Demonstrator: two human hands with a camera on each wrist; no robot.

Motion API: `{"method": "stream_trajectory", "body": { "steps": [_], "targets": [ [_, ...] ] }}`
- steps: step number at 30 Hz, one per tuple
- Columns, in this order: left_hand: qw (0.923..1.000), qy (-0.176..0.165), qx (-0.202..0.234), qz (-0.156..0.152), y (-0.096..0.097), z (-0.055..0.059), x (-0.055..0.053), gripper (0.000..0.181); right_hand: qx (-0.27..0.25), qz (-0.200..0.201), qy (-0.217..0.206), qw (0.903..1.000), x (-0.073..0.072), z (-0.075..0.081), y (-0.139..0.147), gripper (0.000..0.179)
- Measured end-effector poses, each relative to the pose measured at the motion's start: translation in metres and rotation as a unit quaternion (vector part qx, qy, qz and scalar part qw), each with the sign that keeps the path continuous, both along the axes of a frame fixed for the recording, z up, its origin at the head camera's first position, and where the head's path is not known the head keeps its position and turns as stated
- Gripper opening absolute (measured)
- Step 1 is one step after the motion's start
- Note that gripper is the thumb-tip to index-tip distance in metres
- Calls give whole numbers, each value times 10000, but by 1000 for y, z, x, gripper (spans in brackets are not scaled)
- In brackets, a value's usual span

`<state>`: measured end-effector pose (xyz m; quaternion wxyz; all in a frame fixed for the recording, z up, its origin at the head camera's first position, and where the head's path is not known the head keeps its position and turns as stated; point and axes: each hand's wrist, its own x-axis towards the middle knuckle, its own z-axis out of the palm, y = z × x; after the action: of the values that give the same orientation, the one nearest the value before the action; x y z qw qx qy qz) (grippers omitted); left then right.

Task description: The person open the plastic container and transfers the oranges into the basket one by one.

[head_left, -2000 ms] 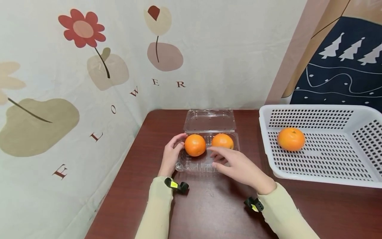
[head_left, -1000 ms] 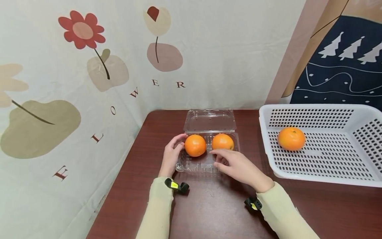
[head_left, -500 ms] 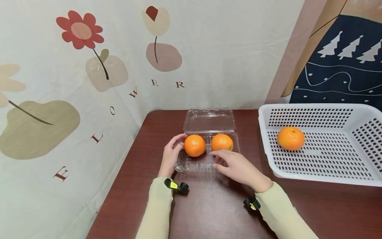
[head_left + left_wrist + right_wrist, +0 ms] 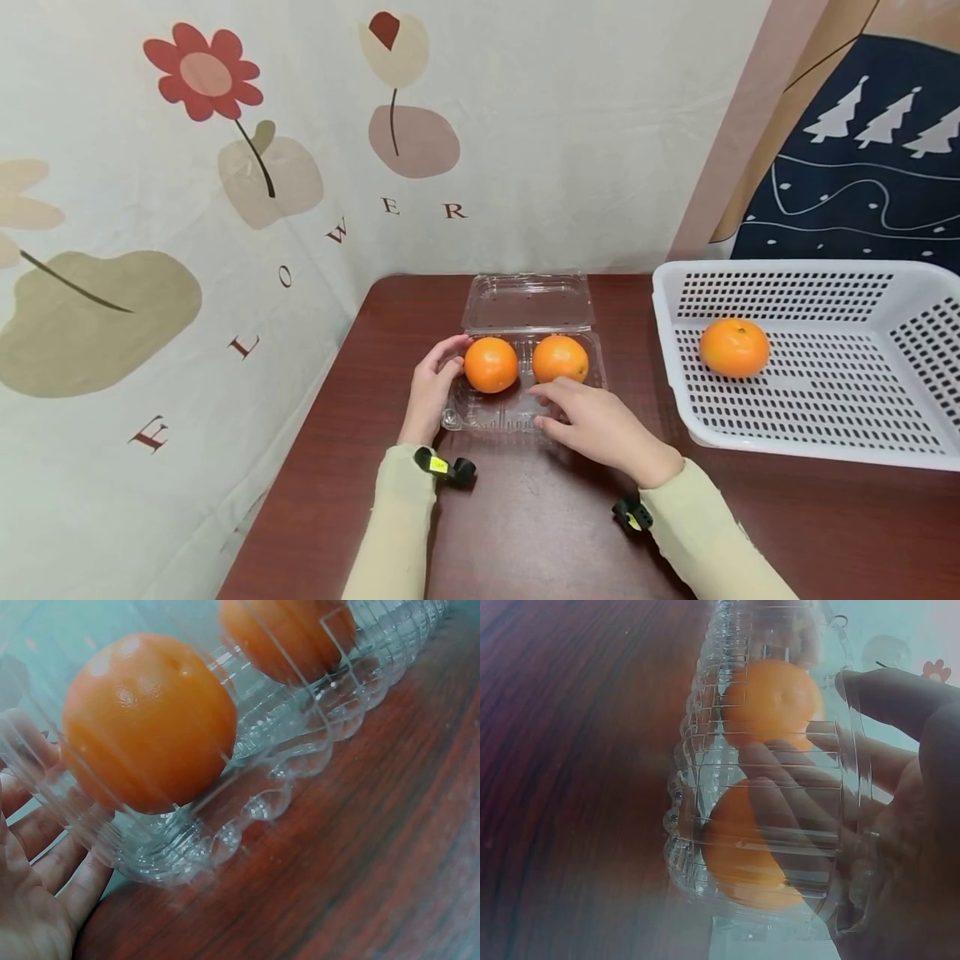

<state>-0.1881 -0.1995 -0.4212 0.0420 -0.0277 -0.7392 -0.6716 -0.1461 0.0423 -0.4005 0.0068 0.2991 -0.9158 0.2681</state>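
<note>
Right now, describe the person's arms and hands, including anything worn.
The left sleeve and right sleeve are long, plain and pale yellow-green. Each has a small black device by its end, with a yellow label. The left hand and right hand are bare.

Room type unclear: reddish-brown table [image 4: 525, 533] in a corner, flower-print cloth [image 4: 570, 125] left and far, tree print [image 4: 840, 196] far right.

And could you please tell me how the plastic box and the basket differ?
The plastic box is clear; the basket is white.
The plastic box looks smaller than the basket.
The plastic box holds two oranges; the basket holds a single orange.
Both stand on the table, open at the top.
</note>
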Motion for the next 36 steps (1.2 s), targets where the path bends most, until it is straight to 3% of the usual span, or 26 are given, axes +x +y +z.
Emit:
{"method": "stream_trajectory", "body": {
  "steps": [14, 36],
  "targets": [
    [10000, -63, 14, 7, 1, 0, -1, 33, -4, -229, 624, 9978, -2, -4, 0, 28],
    [9999, -107, -87, 4, 1, 0, 0, 32, -304, -235, 485, 9981, -6, -5, 1, 37]
  ]
}}
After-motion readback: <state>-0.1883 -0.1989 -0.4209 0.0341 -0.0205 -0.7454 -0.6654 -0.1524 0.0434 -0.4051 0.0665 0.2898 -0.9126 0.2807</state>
